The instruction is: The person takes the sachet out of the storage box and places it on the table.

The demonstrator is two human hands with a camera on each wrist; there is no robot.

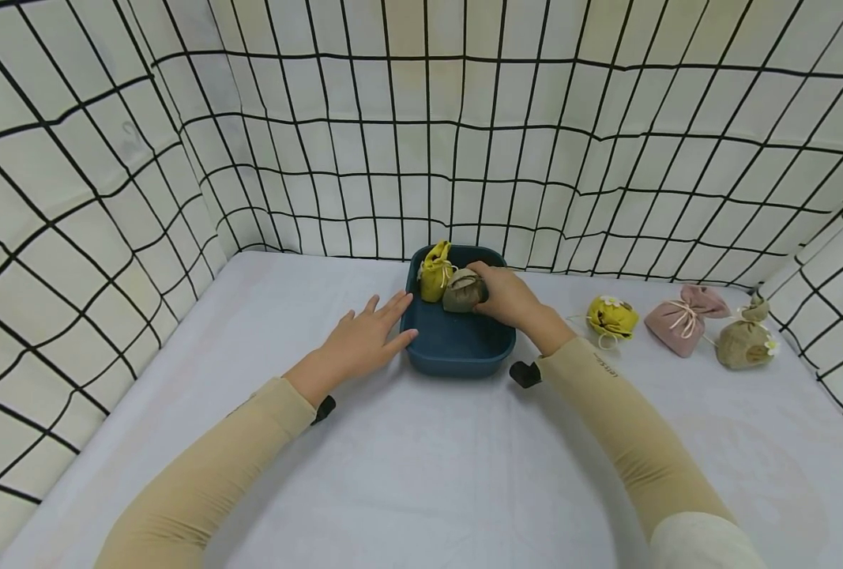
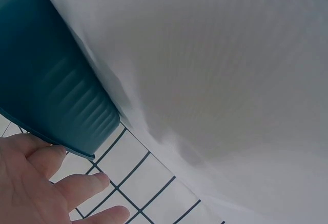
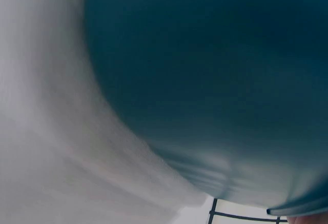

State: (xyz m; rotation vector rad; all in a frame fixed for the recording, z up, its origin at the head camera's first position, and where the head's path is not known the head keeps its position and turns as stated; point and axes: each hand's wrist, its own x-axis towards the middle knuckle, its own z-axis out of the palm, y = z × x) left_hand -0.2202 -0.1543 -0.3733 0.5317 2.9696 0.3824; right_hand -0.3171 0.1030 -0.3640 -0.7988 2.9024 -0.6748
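A dark blue square tub (image 1: 457,352) stands on the white table. Inside it, at the back left, a yellow drawstring pouch (image 1: 435,271) stands upright. My right hand (image 1: 504,294) grips an olive-brown pouch (image 1: 462,291) over the back of the tub, beside the yellow one. My left hand (image 1: 364,338) lies flat with straight fingers, its fingertips touching the tub's left wall. The left wrist view shows the tub's outer wall (image 2: 48,80) and my left hand's fingers (image 2: 79,188) below it. The right wrist view is filled by the blurred tub wall (image 3: 215,75).
Three more pouches lie on the table to the right: a yellow one with a flower (image 1: 612,318), a pink one (image 1: 684,317) and an olive one (image 1: 746,341). White cloth walls with a black grid (image 1: 421,134) enclose the table on three sides.
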